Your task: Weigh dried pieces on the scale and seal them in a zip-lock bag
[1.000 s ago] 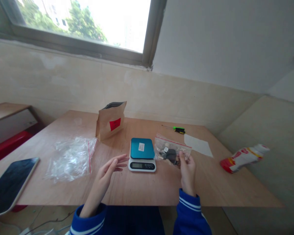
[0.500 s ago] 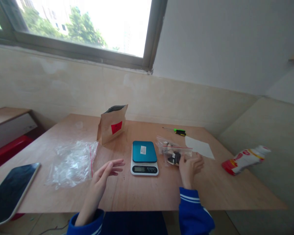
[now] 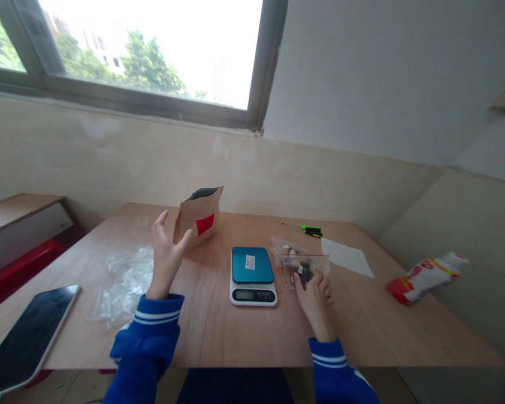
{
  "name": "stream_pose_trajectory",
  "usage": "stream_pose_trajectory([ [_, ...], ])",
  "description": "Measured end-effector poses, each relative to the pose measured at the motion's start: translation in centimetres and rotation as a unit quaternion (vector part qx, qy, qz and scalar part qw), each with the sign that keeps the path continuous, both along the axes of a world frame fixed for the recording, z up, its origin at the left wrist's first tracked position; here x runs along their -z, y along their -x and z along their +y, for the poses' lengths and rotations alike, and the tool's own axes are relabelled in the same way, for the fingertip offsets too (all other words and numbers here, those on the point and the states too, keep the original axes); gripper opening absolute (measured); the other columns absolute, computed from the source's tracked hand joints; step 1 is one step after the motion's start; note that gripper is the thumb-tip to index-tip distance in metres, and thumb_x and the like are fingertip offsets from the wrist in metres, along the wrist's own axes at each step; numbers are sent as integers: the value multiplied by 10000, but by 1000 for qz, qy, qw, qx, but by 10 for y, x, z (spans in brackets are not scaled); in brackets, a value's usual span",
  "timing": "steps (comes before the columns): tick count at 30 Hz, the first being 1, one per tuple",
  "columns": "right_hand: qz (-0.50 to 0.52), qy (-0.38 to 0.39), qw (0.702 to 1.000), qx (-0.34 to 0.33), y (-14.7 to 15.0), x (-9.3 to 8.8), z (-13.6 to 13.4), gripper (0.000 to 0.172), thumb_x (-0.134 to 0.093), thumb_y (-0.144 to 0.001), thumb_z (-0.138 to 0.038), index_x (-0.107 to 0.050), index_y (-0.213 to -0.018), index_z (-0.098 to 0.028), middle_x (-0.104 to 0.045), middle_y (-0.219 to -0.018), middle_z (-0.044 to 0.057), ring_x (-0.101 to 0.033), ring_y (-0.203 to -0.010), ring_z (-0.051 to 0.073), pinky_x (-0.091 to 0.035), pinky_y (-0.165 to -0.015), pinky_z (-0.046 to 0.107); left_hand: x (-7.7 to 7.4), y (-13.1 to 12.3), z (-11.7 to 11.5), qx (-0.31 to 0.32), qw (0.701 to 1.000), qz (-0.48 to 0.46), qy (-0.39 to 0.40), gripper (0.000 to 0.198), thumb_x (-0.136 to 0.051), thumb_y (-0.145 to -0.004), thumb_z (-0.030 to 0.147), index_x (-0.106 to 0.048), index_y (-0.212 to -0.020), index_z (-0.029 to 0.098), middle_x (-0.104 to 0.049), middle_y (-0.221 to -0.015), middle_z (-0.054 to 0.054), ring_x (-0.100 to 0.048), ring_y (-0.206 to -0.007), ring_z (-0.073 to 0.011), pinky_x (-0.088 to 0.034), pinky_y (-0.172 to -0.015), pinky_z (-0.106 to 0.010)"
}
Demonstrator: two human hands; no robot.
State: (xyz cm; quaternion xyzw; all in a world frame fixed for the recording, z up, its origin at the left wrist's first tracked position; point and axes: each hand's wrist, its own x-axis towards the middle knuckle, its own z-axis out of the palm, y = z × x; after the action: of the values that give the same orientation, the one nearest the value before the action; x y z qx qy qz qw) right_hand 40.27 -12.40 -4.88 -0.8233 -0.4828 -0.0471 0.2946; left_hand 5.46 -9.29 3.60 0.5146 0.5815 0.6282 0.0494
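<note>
- The left hand (image 3: 166,255) is raised and empty, its fingers spread apart, just in front of the paper pouch (image 3: 197,219).
- The right hand (image 3: 314,306) is pinched on the near edge of the zip bag (image 3: 299,261), just right of the kitchen scale (image 3: 252,278).
- The right fingers partly hide the dark items (image 3: 303,275) in the bag, which are hard to make out.
- Bare table (image 3: 362,331) stretches between the hands and its front edge.
- The frame's left edge cuts off the tablet (image 3: 29,336).
- The left wrist partly hides the plastic bag (image 3: 124,286).

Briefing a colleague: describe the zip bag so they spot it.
On the wooden table, find the teal-topped digital scale. Just right of it, under the right hand, lies a clear zip bag holding dark pieces, unlike the crumpled clear bag left of the scale.
</note>
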Motion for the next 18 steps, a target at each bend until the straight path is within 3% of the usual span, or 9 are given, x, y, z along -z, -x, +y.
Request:
stream_pose_trajectory([
  [2,5,-53,998,-38,-2,-1,-4,502,-477,-806,-465,-548,-1126,-85,-503,-1226,262,-481,-1138,426,-402,-876,606,8,13,25,-1,999,29,27,780,-758,-625,364,-441,-1300,135,-459,-1383,-187,-380,-1329,-331,-298,-1098,-497],
  [3,10,-92,993,-73,-2,-2,-5,484,-476,-804,-466,-561,-1093,-87,-517,-1197,259,-487,-1134,412,-403,-890,600,14,18,35,26,997,26,66,733,-766,-598,331,-483,-1247,140,-523,-1316,-176,-447,-1277,-332,-354,-1061,-487],
  [5,33,-171,970,-168,2,-9,-7,425,-463,-823,-456,-570,-1044,-110,-549,-1132,231,-514,-1112,356,-414,-925,563,26,26,47,75,990,11,118,575,-708,-628,261,-530,-1168,177,-645,-1142,-121,-601,-1094,-294,-475,-935,-445],
  [7,64,-209,936,-275,13,-27,-8,340,-443,-868,-409,-565,-1052,-150,-575,-1107,179,-536,-1100,288,-423,-962,509,36,28,49,69,990,6,122,413,-607,-698,229,-562,-1106,184,-680,-1067,-109,-646,-999,-270,-503,-880,-429],
  [13,96,-130,846,-508,80,-100,-7,291,-370,-962,-259,-535,-1198,-213,-564,-1243,90,-501,-1210,177,-390,-1066,385,44,13,24,84,990,8,110,266,-495,-792,264,-652,-987,175,-730,-982,-89,-677,-928,-218,-520,-845,-347],
  [15,71,-129,826,-544,102,-110,0,329,-346,-963,-208,-502,-1253,-201,-548,-1274,95,-487,-1233,170,-393,-1073,373,43,8,15,94,989,13,115,247,-500,-795,275,-681,-938,187,-741,-961,-77,-683,-908,-219,-519,-840,-345],
  [18,0,-130,819,-558,124,-108,15,380,-351,-940,-145,-475,-1299,-159,-521,-1303,127,-459,-1259,197,-396,-1079,403,44,4,7,106,987,22,118,241,-483,-801,252,-702,-888,202,-747,-977,-61,-679,-936,-218,-503,-879,-359],
])
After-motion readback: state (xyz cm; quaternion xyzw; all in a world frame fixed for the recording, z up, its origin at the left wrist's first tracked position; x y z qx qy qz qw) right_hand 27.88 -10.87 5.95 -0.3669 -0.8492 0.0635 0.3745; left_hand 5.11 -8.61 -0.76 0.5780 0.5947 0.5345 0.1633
